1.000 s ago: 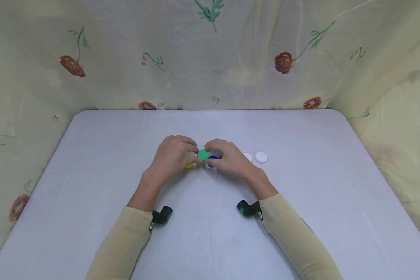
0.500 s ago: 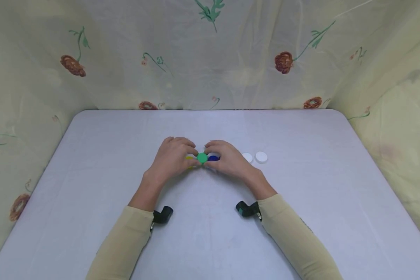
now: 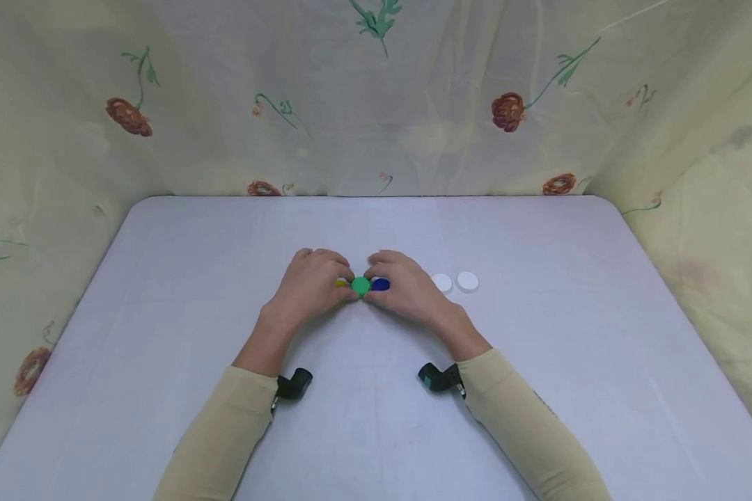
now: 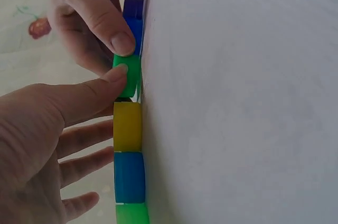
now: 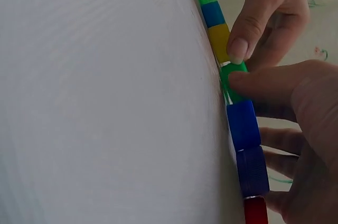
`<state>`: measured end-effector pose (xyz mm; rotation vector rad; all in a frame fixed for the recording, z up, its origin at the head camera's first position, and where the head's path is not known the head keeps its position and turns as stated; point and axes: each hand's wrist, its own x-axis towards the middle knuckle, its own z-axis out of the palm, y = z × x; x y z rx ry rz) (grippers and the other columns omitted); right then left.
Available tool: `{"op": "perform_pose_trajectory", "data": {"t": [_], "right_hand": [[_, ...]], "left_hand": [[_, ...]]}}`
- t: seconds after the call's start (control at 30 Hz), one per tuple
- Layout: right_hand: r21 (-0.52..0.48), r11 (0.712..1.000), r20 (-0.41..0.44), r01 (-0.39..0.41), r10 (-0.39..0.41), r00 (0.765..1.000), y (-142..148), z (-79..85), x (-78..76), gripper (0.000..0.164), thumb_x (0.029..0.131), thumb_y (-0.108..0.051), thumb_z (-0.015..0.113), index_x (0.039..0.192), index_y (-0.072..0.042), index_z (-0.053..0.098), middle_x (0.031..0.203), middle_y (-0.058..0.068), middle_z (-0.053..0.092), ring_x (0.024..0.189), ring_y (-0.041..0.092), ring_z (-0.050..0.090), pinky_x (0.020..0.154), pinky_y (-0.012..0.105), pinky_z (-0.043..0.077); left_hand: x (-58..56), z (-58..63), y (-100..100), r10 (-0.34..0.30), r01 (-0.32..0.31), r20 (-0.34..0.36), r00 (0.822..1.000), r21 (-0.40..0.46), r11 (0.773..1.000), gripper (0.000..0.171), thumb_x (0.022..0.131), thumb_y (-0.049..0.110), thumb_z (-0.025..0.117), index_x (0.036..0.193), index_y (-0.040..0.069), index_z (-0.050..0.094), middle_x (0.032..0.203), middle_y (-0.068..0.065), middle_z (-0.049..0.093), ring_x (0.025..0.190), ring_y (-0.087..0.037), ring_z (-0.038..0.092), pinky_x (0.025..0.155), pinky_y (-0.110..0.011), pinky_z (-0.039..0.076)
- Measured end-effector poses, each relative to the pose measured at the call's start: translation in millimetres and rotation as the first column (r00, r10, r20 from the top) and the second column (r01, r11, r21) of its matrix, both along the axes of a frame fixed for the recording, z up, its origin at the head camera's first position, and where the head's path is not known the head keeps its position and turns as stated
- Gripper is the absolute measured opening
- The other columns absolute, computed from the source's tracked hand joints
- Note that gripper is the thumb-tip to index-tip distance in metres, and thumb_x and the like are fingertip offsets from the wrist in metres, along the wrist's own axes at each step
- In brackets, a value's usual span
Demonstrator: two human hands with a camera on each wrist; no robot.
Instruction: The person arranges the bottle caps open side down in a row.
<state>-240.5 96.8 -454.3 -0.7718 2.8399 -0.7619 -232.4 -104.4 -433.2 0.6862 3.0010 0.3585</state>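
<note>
Both hands meet over a row of coloured bottle caps in the middle of the table. My left hand (image 3: 313, 285) pinches the green bottle cap (image 3: 360, 286) from the left, while my right hand (image 3: 407, 289) pinches it from the right. In the left wrist view, a yellow cap (image 4: 128, 127), a blue cap (image 4: 130, 177) and a light green cap (image 4: 132, 214) line up on one side. The right wrist view shows a blue cap (image 5: 243, 125), a dark blue cap (image 5: 252, 171) and a red cap (image 5: 256, 211) on the other side. From the head, the hands hide most of the row.
Two white caps (image 3: 467, 282) lie on the white tabletop (image 3: 376, 431), to the right of my right hand. A flowered curtain (image 3: 376, 104) stands behind the table's far edge and along both sides.
Both hands have brought the green cap slightly nearer to me and a little left, lower between the yellow and blue caps. The white caps have stayed in place.
</note>
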Motion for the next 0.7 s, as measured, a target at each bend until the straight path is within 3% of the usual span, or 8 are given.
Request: {"op": "perform_pose_trajectory", "data": {"t": [0.23,0.7], "right_hand": [[0.062,0.998,0.009,0.034,-0.035,0.999,-1.7,0.7,2.6,0.032,0.090,-0.035,0.072,0.116,-0.017,0.073,0.147,0.008,0.052,0.143,0.028,0.042,0.117,0.048,0.036],[0.052,0.998,0.043,0.027,-0.029,0.999,-2.6,2.5,2.6,0.033,0.090,-0.038,0.072,0.117,-0.019,0.072,0.148,0.006,0.052,0.143,0.028,0.042,0.118,0.048,0.035]], "left_hand": [[0.4,1.9,2.2,-0.009,0.009,0.011,1.000,-0.008,1.000,0.029,0.085,0.040,0.078,0.106,0.021,0.078,0.118,0.005,0.072,0.121,-0.021,0.061,0.111,-0.051,0.039],[0.9,1.2,0.4,0.000,0.000,0.031,1.000,-0.006,1.000,0.029,0.086,0.040,0.077,0.109,0.022,0.077,0.121,0.005,0.071,0.122,-0.021,0.060,0.110,-0.049,0.039]]}}
